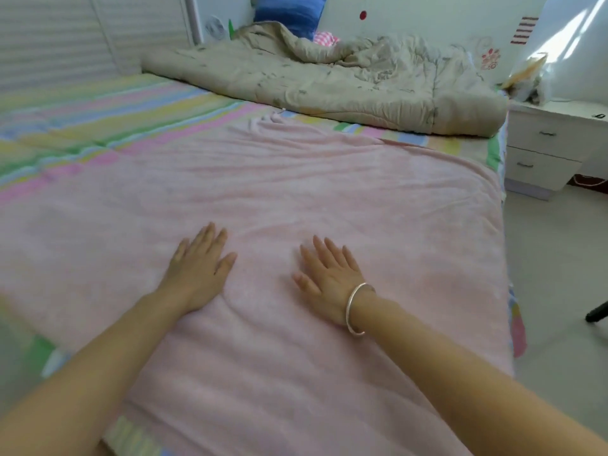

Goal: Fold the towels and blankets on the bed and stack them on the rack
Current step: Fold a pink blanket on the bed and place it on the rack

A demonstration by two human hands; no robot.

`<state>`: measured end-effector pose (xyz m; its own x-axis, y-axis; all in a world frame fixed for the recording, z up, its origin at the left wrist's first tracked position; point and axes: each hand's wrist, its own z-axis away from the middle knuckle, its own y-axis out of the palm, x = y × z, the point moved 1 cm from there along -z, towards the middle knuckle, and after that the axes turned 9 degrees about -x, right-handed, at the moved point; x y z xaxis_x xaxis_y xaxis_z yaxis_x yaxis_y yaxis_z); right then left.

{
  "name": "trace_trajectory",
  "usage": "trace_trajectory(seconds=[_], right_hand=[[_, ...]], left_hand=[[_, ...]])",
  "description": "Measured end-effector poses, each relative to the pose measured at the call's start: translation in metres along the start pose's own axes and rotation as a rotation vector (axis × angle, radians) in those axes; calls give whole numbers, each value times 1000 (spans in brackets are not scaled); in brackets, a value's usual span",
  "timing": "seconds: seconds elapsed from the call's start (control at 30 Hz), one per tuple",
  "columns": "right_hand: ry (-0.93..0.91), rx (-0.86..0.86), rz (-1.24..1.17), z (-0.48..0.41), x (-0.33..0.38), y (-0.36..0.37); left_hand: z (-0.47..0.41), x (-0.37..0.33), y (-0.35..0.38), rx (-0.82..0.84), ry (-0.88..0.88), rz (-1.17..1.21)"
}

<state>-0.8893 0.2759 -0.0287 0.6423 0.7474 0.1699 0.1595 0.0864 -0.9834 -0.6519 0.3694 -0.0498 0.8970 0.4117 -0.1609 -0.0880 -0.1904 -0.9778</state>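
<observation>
A slatted door (49,37) closed off the far left of the room, and beside it the bed's striped sheet (98,110) lay bare. A pink blanket (296,192) covered the near and right part of the bed, spread in a single layer. It reached the right edge of the bed, with shallow creases fanning toward its far corner.

The person's left hand (200,271) pressed flat on the blanket, fingers straight and close together, holding nothing. The right hand (329,278), a bangle (357,307) at its wrist, lay just as flat a little apart from it, fingers spread. Both seemed to be smoothing the cloth before a first fold.

The blanket looked soft, limp and light. It would likely drape and slide rather than keep a crease, so the far corners or the right edge seemed the best places to pinch it and carry it over.

Beyond it, across the head of the bed, a beige quilt (329,77) sat rumpled and unfolded. It appeared thicker and bulkier, a job for both arms. A blue pillow (286,11) stood behind it. At the far right stood a white nightstand (543,143). No rack was in view.
</observation>
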Motion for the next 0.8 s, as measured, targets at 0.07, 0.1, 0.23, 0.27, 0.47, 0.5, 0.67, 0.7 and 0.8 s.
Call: trace_trajectory(seconds=[0.07,0.1,0.23,0.27,0.47,0.5,0.67,0.7,0.8], right_hand=[[-193,23,-8,3,50,26],[-303,14,-31,9,75,37],[-503,-53,-178,19,120,48],[-513,-77,-207,10,123,47],[-277,-135,-103,-54,138,49],[-255,-123,-79,-58,148,54],[-318,-207,-30,-37,217,82],[-354,-226,-19,-32,232,87],[-421,-211,-31,-23,274,94]], left_hand=[[-12,20,-6,-26,-7,26],[-21,33,-9,-29,-5,35],[-61,77,-15,1,-6,6],[-73,87,-15,21,4,-12],[-112,107,-2,56,112,-33],[-114,111,0,71,140,-35],[-118,137,-6,123,296,22],[-117,142,-9,127,318,47],[-107,156,-16,117,379,100]])
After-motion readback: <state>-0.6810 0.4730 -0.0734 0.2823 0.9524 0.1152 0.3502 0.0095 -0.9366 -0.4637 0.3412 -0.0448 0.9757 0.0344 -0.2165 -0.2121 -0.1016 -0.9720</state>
